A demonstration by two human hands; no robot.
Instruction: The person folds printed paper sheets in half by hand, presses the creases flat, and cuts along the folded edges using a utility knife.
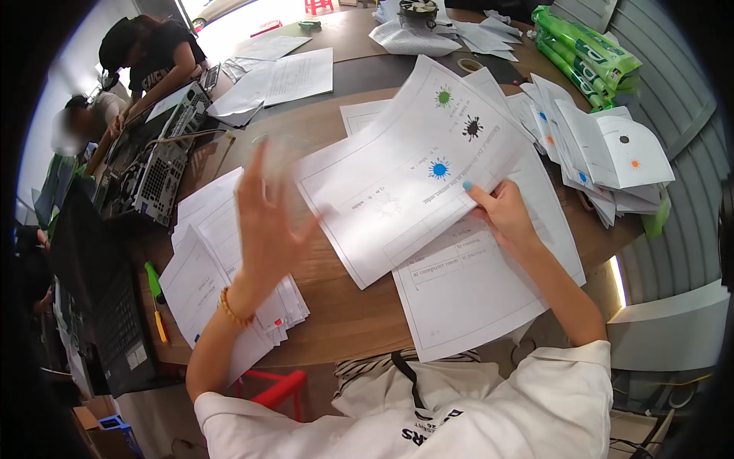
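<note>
Printed sheet [397, 180] tilts over the surface [336, 321], long axis running roughly 8 to 2 o'clock; right hand [506, 218] pinches its 4 o'clock edge, blurred left hand [267, 222] spreads unclenched toward 9.

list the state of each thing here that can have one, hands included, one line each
right-hand grip: closed on the splat sheet's edge
left-hand grip: open, fingers spread, blurred
splat sheet: held up, bowed
lower sheet: lying on the table, partly covered
left paper stack: loosely spread
right paper pile: folded, bulging
laptop: open; whether on, cannot tell
green packs: lying down
</note>
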